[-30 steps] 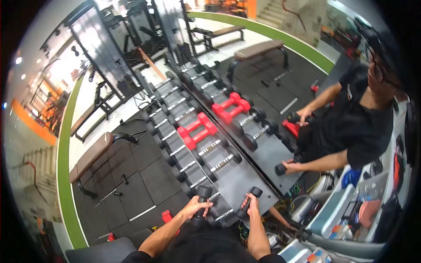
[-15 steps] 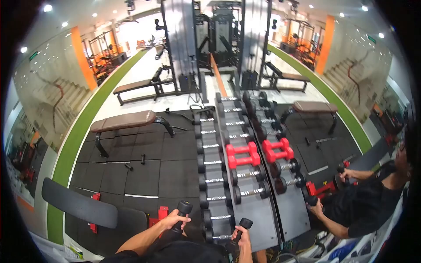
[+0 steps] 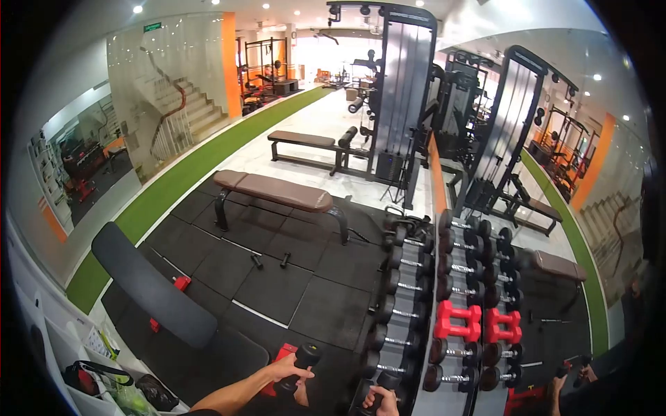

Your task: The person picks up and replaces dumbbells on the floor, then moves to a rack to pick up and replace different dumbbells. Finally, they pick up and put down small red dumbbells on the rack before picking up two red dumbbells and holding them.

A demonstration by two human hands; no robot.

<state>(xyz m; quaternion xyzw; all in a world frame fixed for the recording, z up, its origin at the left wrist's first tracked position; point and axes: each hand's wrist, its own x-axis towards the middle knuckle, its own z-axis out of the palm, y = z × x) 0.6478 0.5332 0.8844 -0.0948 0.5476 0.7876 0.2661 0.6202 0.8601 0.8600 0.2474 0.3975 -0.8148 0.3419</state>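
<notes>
My left hand (image 3: 291,367) is wrapped round a black dumbbell (image 3: 308,355), whose round head stands above the fingers. Further right and lower, my right hand (image 3: 380,401) is closed round a second black dumbbell (image 3: 386,378), close to the near end of the rack; its lower part is cut off by the frame edge. The two dumbbells are apart. Beside my hands runs a rack of black dumbbells with silver handles (image 3: 401,340), and a red pair (image 3: 458,322) lies on its upper tier. Behind my left hand shows a red bench part (image 3: 284,352).
A black inclined bench (image 3: 152,288) is at the left, a brown flat bench (image 3: 274,189) beyond it. Two small dumbbells (image 3: 257,262) lie on the black floor mats (image 3: 326,305). A mirror on the right reflects the rack. Bags (image 3: 156,392) lie at the lower left.
The view has swung left, so the rack and benches appear further right. Both hands still hold their dumbbells and now appear lower in the frame.
</notes>
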